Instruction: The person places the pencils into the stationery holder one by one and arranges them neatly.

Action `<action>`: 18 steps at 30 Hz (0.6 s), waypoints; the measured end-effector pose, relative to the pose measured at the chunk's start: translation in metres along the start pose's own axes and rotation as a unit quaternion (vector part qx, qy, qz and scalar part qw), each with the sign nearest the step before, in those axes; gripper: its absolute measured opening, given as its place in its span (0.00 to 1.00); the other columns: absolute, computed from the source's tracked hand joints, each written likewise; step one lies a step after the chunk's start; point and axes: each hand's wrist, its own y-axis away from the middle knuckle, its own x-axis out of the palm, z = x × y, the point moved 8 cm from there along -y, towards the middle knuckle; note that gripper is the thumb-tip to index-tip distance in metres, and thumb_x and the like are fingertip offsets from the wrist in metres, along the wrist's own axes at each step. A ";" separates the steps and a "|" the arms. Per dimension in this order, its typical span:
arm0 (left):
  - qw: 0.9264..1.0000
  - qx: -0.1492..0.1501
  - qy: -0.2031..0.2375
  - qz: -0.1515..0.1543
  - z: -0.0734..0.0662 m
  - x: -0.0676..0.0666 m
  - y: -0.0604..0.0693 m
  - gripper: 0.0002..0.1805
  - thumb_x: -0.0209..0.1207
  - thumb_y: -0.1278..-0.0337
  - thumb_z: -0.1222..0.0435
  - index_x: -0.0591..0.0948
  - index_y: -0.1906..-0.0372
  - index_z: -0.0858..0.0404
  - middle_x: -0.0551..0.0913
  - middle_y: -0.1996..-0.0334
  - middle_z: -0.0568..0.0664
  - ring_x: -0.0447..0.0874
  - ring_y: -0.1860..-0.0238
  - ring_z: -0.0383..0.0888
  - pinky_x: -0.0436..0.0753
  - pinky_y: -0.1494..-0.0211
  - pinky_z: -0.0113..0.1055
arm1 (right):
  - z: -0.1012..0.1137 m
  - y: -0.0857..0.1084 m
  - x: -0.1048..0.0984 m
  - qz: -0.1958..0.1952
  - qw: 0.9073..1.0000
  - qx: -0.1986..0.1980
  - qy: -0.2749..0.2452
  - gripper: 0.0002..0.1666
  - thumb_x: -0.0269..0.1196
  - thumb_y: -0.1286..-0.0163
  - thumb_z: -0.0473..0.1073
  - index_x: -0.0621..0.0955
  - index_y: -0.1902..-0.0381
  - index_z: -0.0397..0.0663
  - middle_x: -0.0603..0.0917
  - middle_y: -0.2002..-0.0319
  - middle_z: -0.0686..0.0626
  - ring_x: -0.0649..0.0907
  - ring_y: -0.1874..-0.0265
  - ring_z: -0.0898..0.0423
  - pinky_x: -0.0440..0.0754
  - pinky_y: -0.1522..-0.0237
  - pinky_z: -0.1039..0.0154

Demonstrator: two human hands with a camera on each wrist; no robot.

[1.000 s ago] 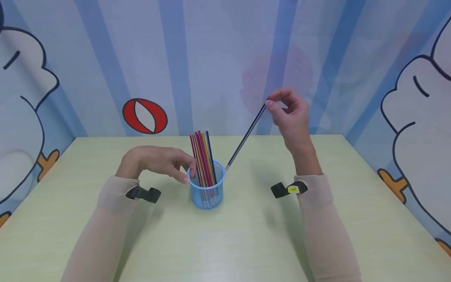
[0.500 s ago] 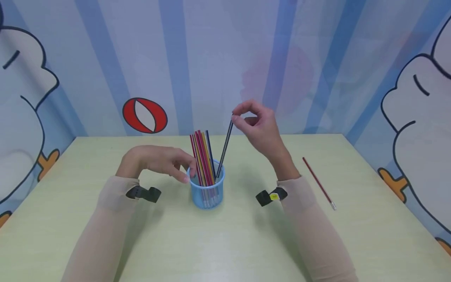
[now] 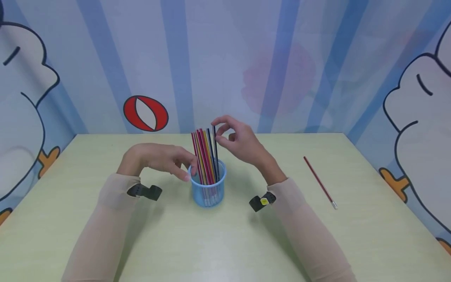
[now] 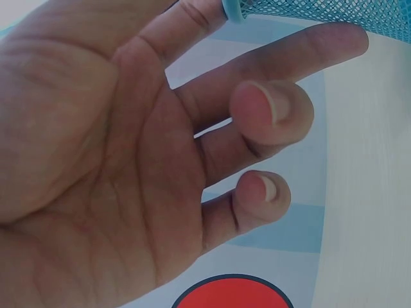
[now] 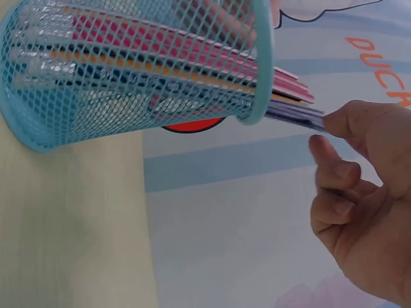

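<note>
A light-blue mesh pencil holder (image 3: 208, 196) stands upright on the table, bearing several red, yellow and dark pencils (image 3: 204, 156), their eraser ends down. My left hand (image 3: 158, 158) grips its left rim, one finger inside and the thumb outside; the left wrist view shows another finger along the mesh (image 4: 327, 14). Over the holder's right side, my right hand (image 3: 239, 141) is at the top of a dark striped pencil (image 3: 216, 152), which stands in the holder. Thumb and index finger look spread there, the fingertips touching or very near the pencil.
A red pencil (image 3: 320, 182) with a white eraser end lies on the pale table (image 3: 225, 243) at the right, beyond my right sleeve. Behind the table hangs a blue striped backdrop (image 3: 218, 58) with cartoon figures.
My right hand has moved left and carried the dark striped pencil into the holder, and its fingertips have parted. The red pencil on the table has come into sight. My left hand stays put.
</note>
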 end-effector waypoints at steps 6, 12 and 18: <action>1.000 -0.002 -0.001 -0.001 0.001 0.000 0.000 0.12 0.65 0.36 0.57 0.79 0.56 0.61 0.80 0.51 0.54 0.74 0.47 0.49 0.77 0.46 0.45 | -0.008 -0.001 0.009 0.058 0.998 0.018 0.018 0.27 0.56 0.27 0.33 0.71 0.34 0.61 0.82 0.55 0.47 0.70 0.83 0.53 0.71 0.73 0.60; 1.000 -0.015 -0.001 -0.005 0.001 -0.001 0.001 0.14 0.65 0.37 0.57 0.79 0.55 0.61 0.80 0.50 0.55 0.74 0.46 0.49 0.77 0.46 0.45 | -0.009 0.001 0.002 0.083 0.995 0.011 0.048 0.39 0.54 0.28 0.33 0.64 0.25 0.72 0.80 0.44 0.50 0.63 0.88 0.56 0.68 0.78 0.63; 1.000 -0.013 -0.006 -0.005 0.000 -0.001 0.001 0.10 0.65 0.37 0.57 0.79 0.58 0.57 0.79 0.55 0.49 0.74 0.48 0.49 0.77 0.48 0.44 | -0.019 0.006 -0.031 0.057 0.996 0.051 0.042 0.39 0.53 0.26 0.34 0.63 0.26 0.77 0.76 0.40 0.53 0.66 0.85 0.54 0.70 0.77 0.60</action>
